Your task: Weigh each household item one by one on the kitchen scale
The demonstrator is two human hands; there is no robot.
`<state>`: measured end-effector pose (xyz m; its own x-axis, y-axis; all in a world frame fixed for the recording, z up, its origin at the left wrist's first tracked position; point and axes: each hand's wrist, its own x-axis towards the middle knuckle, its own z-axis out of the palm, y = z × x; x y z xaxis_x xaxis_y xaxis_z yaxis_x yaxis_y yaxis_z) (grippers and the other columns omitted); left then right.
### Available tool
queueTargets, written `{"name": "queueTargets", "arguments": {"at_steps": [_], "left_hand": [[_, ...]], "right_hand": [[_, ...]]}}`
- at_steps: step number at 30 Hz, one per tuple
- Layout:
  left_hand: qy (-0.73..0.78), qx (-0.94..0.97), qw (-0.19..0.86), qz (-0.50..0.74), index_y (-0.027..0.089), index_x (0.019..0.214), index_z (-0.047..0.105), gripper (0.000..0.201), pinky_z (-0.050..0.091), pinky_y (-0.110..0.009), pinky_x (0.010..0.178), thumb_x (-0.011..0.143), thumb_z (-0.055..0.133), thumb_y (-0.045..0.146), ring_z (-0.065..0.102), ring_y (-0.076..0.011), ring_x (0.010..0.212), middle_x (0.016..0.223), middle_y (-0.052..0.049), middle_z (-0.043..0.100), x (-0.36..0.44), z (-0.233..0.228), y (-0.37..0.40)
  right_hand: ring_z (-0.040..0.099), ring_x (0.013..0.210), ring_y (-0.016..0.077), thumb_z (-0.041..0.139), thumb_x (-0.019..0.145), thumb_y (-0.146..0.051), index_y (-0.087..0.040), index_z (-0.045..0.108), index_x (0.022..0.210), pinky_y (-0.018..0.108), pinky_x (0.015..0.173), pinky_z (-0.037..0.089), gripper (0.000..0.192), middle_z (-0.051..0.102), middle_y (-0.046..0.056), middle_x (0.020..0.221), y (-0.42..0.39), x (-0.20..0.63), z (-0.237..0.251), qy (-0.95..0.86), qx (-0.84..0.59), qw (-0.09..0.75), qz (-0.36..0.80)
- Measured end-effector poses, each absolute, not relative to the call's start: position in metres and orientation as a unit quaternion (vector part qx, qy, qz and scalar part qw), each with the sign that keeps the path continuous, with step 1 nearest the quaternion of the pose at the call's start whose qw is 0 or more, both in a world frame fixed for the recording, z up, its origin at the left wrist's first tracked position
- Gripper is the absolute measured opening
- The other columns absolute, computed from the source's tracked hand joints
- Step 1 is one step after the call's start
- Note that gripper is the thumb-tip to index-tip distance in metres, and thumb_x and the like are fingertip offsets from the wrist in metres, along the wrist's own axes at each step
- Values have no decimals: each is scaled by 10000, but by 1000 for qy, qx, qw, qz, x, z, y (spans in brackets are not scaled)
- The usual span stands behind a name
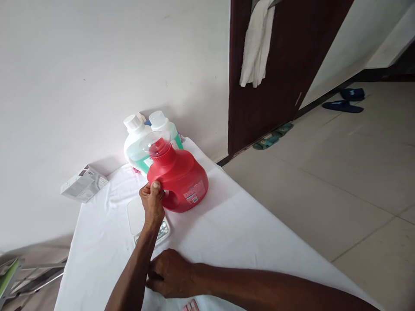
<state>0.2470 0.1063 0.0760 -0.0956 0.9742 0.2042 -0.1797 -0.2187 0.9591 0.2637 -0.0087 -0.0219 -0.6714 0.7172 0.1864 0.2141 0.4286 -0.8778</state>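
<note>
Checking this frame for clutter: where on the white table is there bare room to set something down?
Bare cloth lies right of the red jug, out to the table edge. Crowded: the back corner with two bottles, and the scale under the left hand.

This is a room in a home, seemingly a laundry corner. A table under a white cloth [246, 242] stands against a plain white wall [97, 65], and at its far end sit a red detergent jug [184, 175] and two translucent bottles of green liquid [138, 144]. To the right, a white towel [256, 47] hangs over a dark wooden door [285, 65]. The floor is pale tile [340, 172], with green sandals [272, 136] by the door and blue slippers [345, 101] farther off.
</note>
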Motion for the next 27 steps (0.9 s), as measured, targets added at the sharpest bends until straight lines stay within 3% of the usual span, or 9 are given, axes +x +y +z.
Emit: {"name": "queueTargets", "arguments": {"at_steps": [9,13,16,19,22,24,27], "left_hand": [[404,501,471,604,205,540,352,708,167,-262,456,660,805,736,179,-61,477,511,61,231,238,64,119],[399,535,485,565,189,575,452,641,250,-268,491,739,748,733,239,-72,493,522,53,301,231,63,113],[393,581,475,531,182,633,531,570,343,-286,555,820,693,695,373,-101,546,578,26,425,221,74,106],[412,632,392,527,188,810,661,388,450,-330,702,903,667,564,560,-172,744,783,-45,620,194,91,108],[484,623,244,563,184,999,678,311,496,-359,811,900,697,479,616,-216,919,1021,-105,671,137,103,130],[567,568,124,584,179,1086,644,418,512,-371,857,838,769,491,622,-236,981,1145,-128,642,84,106,155],[652,466,21,597,160,1347,512,748,403,-456,1131,739,881,392,490,-335,1330,1452,-204,453,-2,104,198]], "right_hand": [[448,566,87,686,837,-198,-187,406,609,229,583,316,362,505,-65,587,-11,267,-11,-778,-310,272,473],[452,574,89,644,851,-181,-191,428,645,233,584,298,298,519,-54,617,-15,264,-17,-759,-327,285,485],[414,555,92,610,873,-197,-196,424,650,245,576,276,290,479,-54,601,-17,262,-20,-754,-334,274,494],[434,577,103,582,897,-221,-200,453,683,250,604,300,251,481,-51,622,-17,262,-21,-752,-326,270,506],[444,592,115,542,929,-276,-210,429,690,260,613,309,273,475,-43,639,-17,262,-22,-755,-321,264,508],[426,584,118,517,943,-310,-218,379,680,265,598,298,311,446,-42,632,-17,262,-23,-762,-321,260,499],[399,570,116,495,963,-323,-225,357,693,266,579,288,318,424,-44,631,-17,262,-28,-773,-315,255,488]]}}
